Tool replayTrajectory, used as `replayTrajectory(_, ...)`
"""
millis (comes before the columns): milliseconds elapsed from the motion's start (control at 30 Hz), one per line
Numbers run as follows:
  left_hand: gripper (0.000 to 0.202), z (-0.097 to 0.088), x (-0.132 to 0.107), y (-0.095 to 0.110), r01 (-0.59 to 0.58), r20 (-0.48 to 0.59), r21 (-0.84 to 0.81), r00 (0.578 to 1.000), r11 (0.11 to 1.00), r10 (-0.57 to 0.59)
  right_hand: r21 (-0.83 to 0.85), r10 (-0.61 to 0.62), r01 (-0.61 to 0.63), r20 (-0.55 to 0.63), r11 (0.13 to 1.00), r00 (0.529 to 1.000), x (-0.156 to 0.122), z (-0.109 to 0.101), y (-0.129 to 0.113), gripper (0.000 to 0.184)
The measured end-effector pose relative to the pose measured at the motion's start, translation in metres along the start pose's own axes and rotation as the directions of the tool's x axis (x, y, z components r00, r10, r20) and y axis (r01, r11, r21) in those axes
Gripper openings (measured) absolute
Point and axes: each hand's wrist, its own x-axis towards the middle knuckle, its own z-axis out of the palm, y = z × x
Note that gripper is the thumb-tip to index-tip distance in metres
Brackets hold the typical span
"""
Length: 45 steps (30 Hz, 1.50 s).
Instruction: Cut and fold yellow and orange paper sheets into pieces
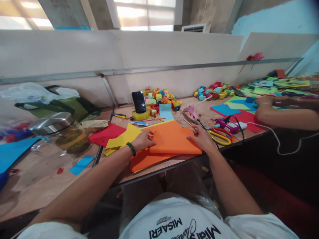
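Note:
A folded orange paper sheet [171,141] lies on the wooden table [50,179] in front of me, on top of more orange and yellow sheets [127,134]. My left hand [144,140], with a green bead bracelet on the wrist, rests on the sheet's left edge, fingers curled and pressing at the fold. My right hand [202,138] lies on the sheet's right edge, fingers bent onto the paper. Both hands hold the sheet down flat.
Yellow-handled scissors [219,136], a pink glue gun [191,110], a phone on a tape roll [139,103], piles of small coloured paper cubes [160,96], a glass jar [62,131] at left. Another person's arms [279,111] rest on coloured sheets at right.

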Motion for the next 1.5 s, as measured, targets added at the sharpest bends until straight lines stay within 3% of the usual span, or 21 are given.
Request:
replayTrajectory(67,0.047,0.002,0.0,-0.004,-0.012,-0.022,-0.021,1.0,1.0,0.011,0.059,-0.012,0.015,-0.053,0.998,0.999,0.001,-0.002,0.002,0.063)
replayTrajectory(200,0.058,0.006,0.0,-0.009,-0.058,-0.106,-0.061,0.993,0.996,0.051,0.288,-0.083,0.095,-0.054,0.953,0.995,-0.003,-0.008,0.002,0.035)
replayTrajectory(300,0.071,0.005,-0.001,-0.007,-0.106,-0.233,-0.096,0.969,0.99,0.081,0.591,-0.089,0.077,-0.009,0.803,0.996,-0.009,-0.013,-0.004,0.031)
replayTrajectory(367,0.074,0.004,-0.004,-0.001,-0.162,-0.302,-0.241,0.95,0.957,0.085,0.743,-0.068,0.032,0.018,0.669,0.997,-0.014,-0.015,-0.013,0.031)
replayTrajectory(467,0.063,0.002,-0.009,0.007,-0.196,-0.225,-0.578,0.971,0.792,0.076,0.84,-0.047,-0.02,0.054,0.542,0.997,-0.019,-0.017,-0.028,0.033)
replayTrajectory(533,0.056,0.001,-0.012,0.01,-0.171,-0.164,-0.681,0.983,0.712,0.079,0.87,-0.029,-0.032,0.053,0.493,0.998,-0.02,-0.015,-0.037,0.035)
replayTrajectory(600,0.053,-0.001,-0.014,0.011,-0.176,-0.187,-0.704,0.981,0.688,0.06,0.887,0.005,-0.052,0.056,0.459,0.998,-0.018,-0.011,-0.043,0.038)
replayTrajectory(767,0.049,-0.008,-0.016,0.012,-0.166,-0.223,-0.757,0.975,0.632,-0.011,0.876,0.097,-0.139,0.106,0.462,0.99,-0.013,0.0,-0.05,0.042)
replayTrajectory(933,0.037,-0.011,-0.018,0.013,-0.113,-0.203,-0.772,0.976,0.626,-0.075,0.825,0.101,-0.053,-0.005,0.562,0.995,-0.017,0.005,-0.054,0.043)
replayTrajectory(1033,0.039,-0.013,-0.019,0.012,-0.075,-0.175,-0.777,0.979,0.625,-0.101,0.809,0.079,-0.04,-0.008,0.587,0.997,-0.022,0.005,-0.057,0.043)
replayTrajectory(1267,0.036,-0.013,-0.018,0.01,0.015,-0.112,-0.782,0.98,0.623,-0.163,0.815,0.049,-0.066,0.046,0.575,0.998,-0.026,0.002,-0.057,0.038)
replayTrajectory(1500,0.022,-0.015,-0.021,0.022,0.039,-0.084,-0.835,0.977,0.549,-0.197,0.844,0.077,-0.064,0.027,0.533,0.997,-0.024,0.005,-0.051,0.033)
